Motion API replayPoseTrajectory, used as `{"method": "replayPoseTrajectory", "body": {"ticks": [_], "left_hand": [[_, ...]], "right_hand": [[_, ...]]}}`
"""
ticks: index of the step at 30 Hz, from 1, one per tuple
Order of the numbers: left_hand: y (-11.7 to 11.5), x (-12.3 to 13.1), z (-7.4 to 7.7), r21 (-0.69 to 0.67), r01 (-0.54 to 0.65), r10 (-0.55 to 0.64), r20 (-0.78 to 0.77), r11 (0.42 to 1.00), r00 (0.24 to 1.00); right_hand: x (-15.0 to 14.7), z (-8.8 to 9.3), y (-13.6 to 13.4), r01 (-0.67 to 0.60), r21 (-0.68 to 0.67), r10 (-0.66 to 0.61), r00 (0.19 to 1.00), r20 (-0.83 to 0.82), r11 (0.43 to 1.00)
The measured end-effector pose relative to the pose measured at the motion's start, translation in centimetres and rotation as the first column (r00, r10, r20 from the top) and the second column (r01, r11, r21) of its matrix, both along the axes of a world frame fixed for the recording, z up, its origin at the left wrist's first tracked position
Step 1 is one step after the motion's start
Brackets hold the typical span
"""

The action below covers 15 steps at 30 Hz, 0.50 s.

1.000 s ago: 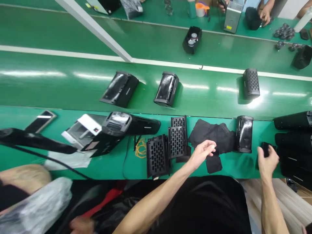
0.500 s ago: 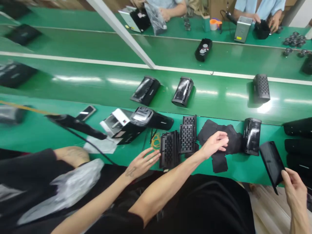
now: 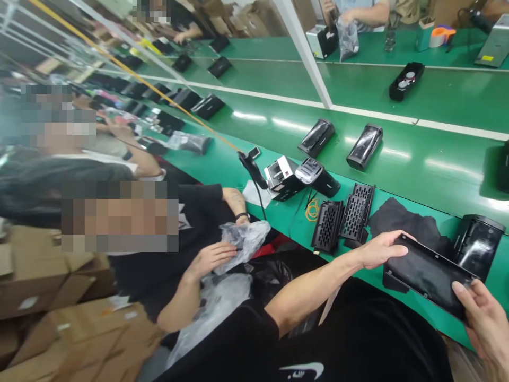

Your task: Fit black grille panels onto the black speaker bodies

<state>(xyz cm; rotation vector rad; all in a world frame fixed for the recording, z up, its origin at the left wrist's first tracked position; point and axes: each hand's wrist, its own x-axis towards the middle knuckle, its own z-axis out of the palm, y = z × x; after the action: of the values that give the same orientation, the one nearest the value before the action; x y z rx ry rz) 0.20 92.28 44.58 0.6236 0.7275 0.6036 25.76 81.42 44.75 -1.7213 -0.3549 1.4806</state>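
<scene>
A curved black plastic panel (image 3: 427, 273), its inner side with small clips along the edges facing up, is held in front of me above the bench. My left hand (image 3: 384, 250) grips its left end, thumb on top. Around the right end are closed the fingers of my right hand (image 3: 481, 310). Beneath the panel lie thin black sheets (image 3: 405, 220), partly covered by it. A glossy black speaker-like housing (image 3: 479, 244) stands just behind the right end. Left of the sheets are perforated black grilles (image 3: 357, 212) and another grille stack (image 3: 328, 225).
Two black housings (image 3: 363, 146) sit on the green conveyor (image 3: 429, 183). A silver-and-black box (image 3: 284, 178) and yellow bands (image 3: 313, 210) are on the bench. At my left a co-worker holds a clear plastic bag (image 3: 246, 241). Cardboard boxes (image 3: 71, 329) are stacked behind.
The view has swung left. My right hand has brought the panel leftward, and my left hand has left the sheets and taken its other end. A co-worker's hand has withdrawn from the grilles.
</scene>
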Motion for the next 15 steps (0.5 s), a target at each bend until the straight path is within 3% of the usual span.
{"method": "replayPoseTrajectory", "body": {"ticks": [6, 12, 15], "left_hand": [[0.3, 0.2, -0.4, -0.029, -0.054, 0.054, -0.015, 0.998, 0.998], [0.6, 0.7, -0.1, -0.003, -0.041, 0.041, -0.010, 0.999, 0.999], [0.6, 0.5, 0.0, 0.061, 0.030, -0.024, -0.091, 0.998, 0.996]], "right_hand": [[1.4, 0.0, 1.0, -0.100, 0.009, 0.100, 0.994, -0.036, 0.995], [1.9, 0.0, 1.0, -0.026, 0.004, 0.026, 0.998, -0.049, 1.000], [1.7, 0.0, 0.9, -0.026, 0.023, 0.028, 0.998, -0.058, 0.999]]}}
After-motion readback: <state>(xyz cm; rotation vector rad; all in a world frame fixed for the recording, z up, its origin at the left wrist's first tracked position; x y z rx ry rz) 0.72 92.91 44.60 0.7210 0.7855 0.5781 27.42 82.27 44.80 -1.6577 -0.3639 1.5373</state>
